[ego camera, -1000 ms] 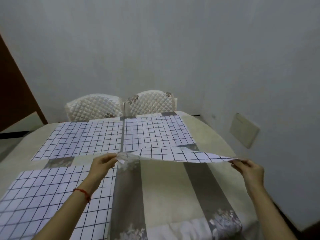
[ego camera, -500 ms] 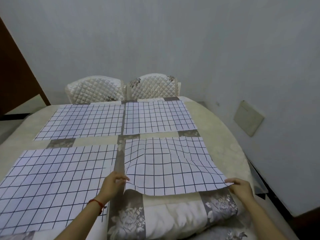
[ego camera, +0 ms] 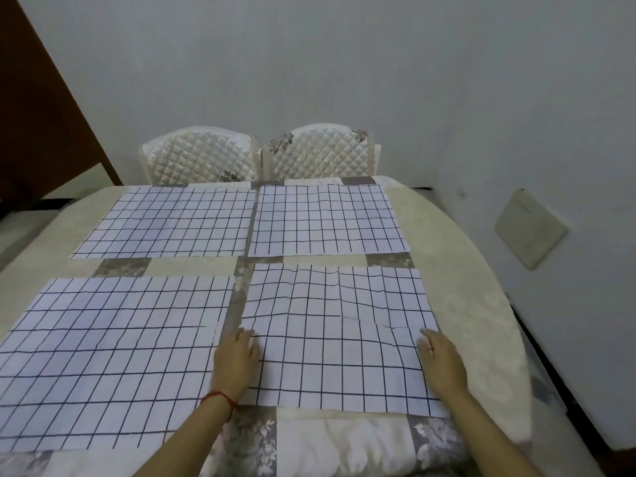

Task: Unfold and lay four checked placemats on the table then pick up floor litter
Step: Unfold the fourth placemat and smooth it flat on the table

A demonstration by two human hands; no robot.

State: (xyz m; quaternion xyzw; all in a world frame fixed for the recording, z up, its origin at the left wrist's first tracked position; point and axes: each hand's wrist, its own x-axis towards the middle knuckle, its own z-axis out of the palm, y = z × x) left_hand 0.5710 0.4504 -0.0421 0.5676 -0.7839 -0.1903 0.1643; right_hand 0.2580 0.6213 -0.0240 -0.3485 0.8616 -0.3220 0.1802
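Several white placemats with a dark check lie flat on the oval table (ego camera: 475, 304). Two sit at the far side, one on the left (ego camera: 168, 222) and one on the right (ego camera: 327, 218). A third placemat (ego camera: 106, 356) covers the near left. The near right placemat (ego camera: 337, 339) still shows creases across its middle. My left hand (ego camera: 235, 363) presses flat on its left edge, fingers straight. My right hand (ego camera: 442, 364) lies flat on its right edge. No floor litter shows in this view.
Two white quilted chairs (ego camera: 203, 156) (ego camera: 320, 151) stand against the far side of the table. A brown door (ego camera: 41, 108) is at the left. A pale square plate (ego camera: 530, 228) hangs on the right wall, close to the table's edge.
The near right placemat came down from the air onto the table. My hands let go of its corners and now press flat on its left and right edges.
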